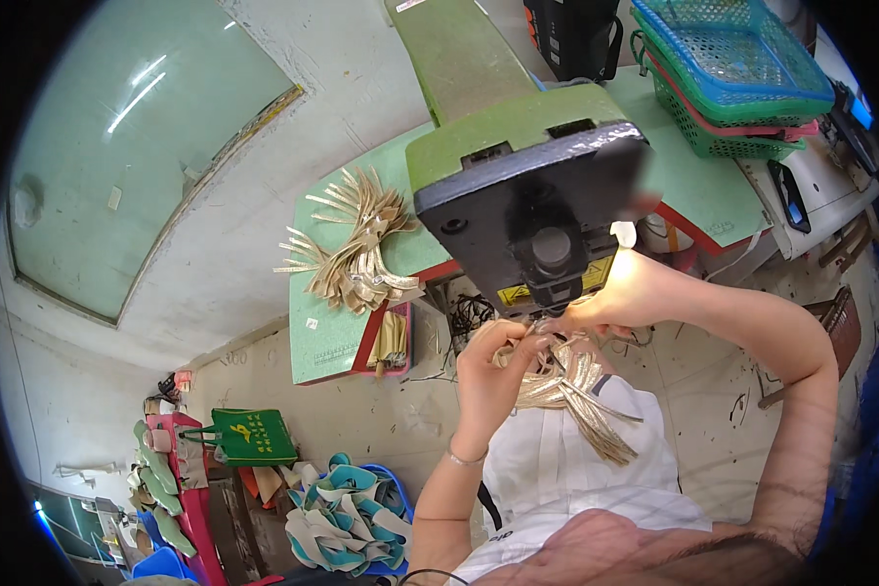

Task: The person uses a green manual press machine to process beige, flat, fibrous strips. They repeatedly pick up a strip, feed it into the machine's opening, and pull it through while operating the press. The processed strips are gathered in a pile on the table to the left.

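Below the black head of a green machine (532, 186), my two hands meet close together. My left hand (495, 368) is closed in a pinch on the edge of a gold strap piece (557, 389). From the other side, my right hand (623, 296) also pinches the piece near the machine's lower tip, its fingers bent. Many thin gold strips hang down from my hands over my white top (581, 459). The exact spot between the fingertips and the machine is partly hidden by my fingers.
A pile of gold strap pieces (361, 244) lies on the green table (313, 337), left of the machine. Stacked plastic baskets (742, 68) and a phone (789, 195) are at the right. Teal and white cut pieces (347, 518) fill a blue basket on the floor near a green bag (254, 437).
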Demonstrator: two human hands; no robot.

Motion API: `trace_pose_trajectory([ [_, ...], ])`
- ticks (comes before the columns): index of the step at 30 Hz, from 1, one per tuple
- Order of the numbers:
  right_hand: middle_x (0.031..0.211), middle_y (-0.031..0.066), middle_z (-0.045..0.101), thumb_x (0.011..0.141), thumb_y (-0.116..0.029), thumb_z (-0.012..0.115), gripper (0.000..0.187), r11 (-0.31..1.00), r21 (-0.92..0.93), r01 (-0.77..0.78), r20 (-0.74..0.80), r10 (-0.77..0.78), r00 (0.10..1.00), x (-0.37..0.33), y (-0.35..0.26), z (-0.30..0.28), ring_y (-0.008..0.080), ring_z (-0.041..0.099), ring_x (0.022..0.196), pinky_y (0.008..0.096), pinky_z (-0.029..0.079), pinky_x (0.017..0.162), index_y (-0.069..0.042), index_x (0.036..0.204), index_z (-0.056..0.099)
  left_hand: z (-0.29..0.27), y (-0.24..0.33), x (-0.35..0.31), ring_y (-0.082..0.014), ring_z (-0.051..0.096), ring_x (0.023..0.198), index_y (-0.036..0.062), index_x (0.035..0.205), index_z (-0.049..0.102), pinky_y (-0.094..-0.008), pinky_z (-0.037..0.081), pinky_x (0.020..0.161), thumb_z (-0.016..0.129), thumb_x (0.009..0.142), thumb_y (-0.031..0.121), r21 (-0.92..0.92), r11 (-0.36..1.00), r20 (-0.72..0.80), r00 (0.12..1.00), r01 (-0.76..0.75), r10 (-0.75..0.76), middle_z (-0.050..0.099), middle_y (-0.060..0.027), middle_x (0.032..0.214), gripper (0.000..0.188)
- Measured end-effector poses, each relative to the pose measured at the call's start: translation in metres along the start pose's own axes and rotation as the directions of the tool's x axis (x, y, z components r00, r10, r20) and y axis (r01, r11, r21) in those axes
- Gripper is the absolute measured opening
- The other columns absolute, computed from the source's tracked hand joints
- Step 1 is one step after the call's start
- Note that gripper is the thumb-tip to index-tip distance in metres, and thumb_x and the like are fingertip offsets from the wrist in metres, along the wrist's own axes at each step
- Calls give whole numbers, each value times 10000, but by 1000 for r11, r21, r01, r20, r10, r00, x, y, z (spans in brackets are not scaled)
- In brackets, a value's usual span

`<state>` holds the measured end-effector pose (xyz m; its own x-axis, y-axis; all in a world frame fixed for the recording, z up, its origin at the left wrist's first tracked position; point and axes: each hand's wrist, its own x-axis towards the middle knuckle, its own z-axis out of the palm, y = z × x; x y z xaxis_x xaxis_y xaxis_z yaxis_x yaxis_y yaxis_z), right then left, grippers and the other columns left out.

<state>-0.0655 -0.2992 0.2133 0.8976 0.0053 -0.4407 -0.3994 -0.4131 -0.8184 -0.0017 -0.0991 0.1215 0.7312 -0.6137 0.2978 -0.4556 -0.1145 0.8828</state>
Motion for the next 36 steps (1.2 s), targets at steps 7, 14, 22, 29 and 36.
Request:
trace_pose_trajectory([
  [7, 534, -12, 510, 823, -238, 672, 276, 985, 170, 18, 123, -39, 992, -7, 14, -11, 56, 427, 436, 221, 343, 426, -20, 659, 635, 11, -7, -27, -100, 553, 690, -21, 826, 629, -226, 425, 660, 620, 866, 79, -340, 924, -135, 963, 174, -231, 615, -35, 730, 108],
  [14, 561, -21, 543, 842, -231, 632, 232, 934, 354, 42, 90, -79, 993, 11, 31, 26, 33, 436, 457, 203, 341, 432, -29, 734, 667, -5, -10, -53, -95, 541, 704, -12, 823, 612, -217, 420, 683, 569, 906, 124, -434, 885, -358, 869, 170, -342, 605, -25, 731, 165],
  [22, 786, 77, 605, 794, -183, 622, 148, 833, -330, 444, -86, -495, 865, 81, 174, 145, 250, 568, 777, 384, 463, 680, -53, 846, 668, -162, -43, 105, -147, 511, 658, -56, 778, 627, -304, 408, 628, 542, 891, 308, 390, 908, -561, 821, 154, 102, 595, -113, 674, 391],
  [29, 895, 61, 548, 748, -184, 671, 224, 714, -515, 475, -184, -633, 752, 122, 195, 242, 243, 505, 915, 369, 342, 819, -55, 908, 583, -189, -193, 196, -334, 611, 859, -64, 900, 631, -410, 459, 767, 548, 870, 376, 629, 673, -186, 915, 390, -358, 638, -227, 914, 449],
  [36, 883, 64, 552, 697, -156, 712, 222, 781, -408, 473, -251, -594, 764, 115, 189, 223, 247, 506, 919, 370, 343, 810, -77, 865, 590, -141, -138, 134, -312, 520, 1043, -18, 994, 564, -387, 433, 838, 580, 888, 235, 609, 783, -438, 770, -126, 465, 536, -185, 1098, 274],
])
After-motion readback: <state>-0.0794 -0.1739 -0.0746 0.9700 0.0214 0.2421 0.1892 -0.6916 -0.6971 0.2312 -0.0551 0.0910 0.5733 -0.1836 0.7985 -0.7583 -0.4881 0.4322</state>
